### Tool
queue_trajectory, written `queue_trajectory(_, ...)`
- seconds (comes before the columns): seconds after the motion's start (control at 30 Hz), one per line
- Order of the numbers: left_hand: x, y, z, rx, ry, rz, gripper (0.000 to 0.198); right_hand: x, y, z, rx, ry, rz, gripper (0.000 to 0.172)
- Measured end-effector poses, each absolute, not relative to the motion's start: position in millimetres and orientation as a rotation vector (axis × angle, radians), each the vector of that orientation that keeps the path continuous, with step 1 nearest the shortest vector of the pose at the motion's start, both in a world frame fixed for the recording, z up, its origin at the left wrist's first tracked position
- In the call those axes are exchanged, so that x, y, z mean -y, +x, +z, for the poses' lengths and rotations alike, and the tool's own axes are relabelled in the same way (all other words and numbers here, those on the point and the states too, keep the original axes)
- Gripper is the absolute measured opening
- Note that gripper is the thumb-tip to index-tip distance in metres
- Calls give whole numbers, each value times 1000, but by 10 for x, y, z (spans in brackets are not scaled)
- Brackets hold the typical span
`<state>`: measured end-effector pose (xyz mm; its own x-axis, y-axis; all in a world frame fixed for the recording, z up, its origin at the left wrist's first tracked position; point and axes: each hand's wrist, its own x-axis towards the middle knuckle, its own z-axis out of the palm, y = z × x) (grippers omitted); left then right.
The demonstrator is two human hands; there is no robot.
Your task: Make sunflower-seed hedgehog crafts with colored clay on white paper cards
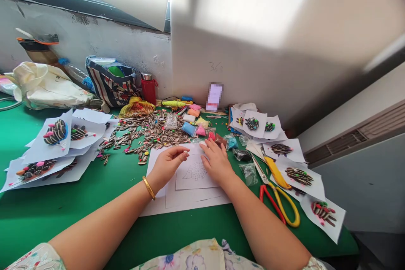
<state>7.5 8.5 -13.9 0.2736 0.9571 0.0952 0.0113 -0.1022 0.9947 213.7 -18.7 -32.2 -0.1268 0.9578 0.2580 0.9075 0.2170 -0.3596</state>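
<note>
Sheets of white paper (152, 206) lie stacked in front of me. The smaller top sheet (183, 183) bears a pencil drawing of a hedgehog (194, 171). Over its left side is my left hand (169, 162), thumb and forefinger pinched together around a tiny pale bit too small to name. My right hand (218, 160) rests at the sheet's upper right with fingers stretched out and apart, covering part of the drawing's right edge. Beyond the hands lie many loose striped sunflower seeds (161, 128) and soft coloured clay packs, among them a blue one (189, 129).
Scissors (268, 183) and a yellow cutter (276, 173) lie to the right. Finished seed pictures sit in piles left (91, 128) and right (303, 177). Along the wall stand a red flask (148, 88), a striped bag (110, 84) and a white cloth bag (47, 88).
</note>
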Motion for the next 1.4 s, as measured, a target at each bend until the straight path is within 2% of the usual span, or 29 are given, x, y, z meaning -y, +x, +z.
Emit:
queue_trajectory(0.47, -64, 84, -86, -987, 1346, 968, 40, 247, 2053, -271, 2185, -1636, 240, 41)
queue_trajectory(0.73, -94, 79, -115, -967, 1336, 1026, 32, 204, 2081, -321, 2025, -1523, 184, 43)
queue_trajectory(0.93, -113, 65, -135, -999, 1345, 1107, 30, 223, 2099, -286, 1698, -1307, 279, 23)
queue_trajectory(1.07, -112, 70, -140, -988, 1305, 1086, 37, 247, 2075, -285, 1667, -1276, 341, 16)
queue_trajectory(1.17, -101, 70, -123, -959, 1258, 1066, 41, 268, 2041, -295, 1697, -1271, 384, 14)
queue_trajectory(1.4, -129, 54, -118, -984, 1201, 1185, 34, 283, 1977, -279, 1797, -1231, 431, 16)
